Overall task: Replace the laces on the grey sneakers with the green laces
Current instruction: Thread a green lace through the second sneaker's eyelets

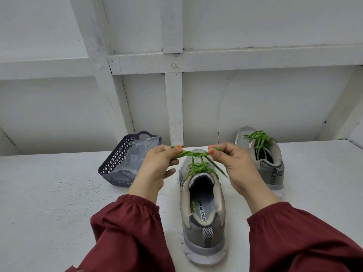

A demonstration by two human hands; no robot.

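Left hand (157, 167) and right hand (233, 165) held level, both pinching

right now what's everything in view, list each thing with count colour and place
near sneaker: 1, grey, table centre
far sneaker: 1, grey, back right
near lace: 1, green, in near sneaker, ends lifted
far lace: 1, green, in far sneaker
basket: 1, dark grey, back left
plastic bag: 1, clear, inside basket
table: 1, white, under everything
left hand: 1, pinching near lace
right hand: 1, pinching near lace
sleeves: 2, maroon, on forearms
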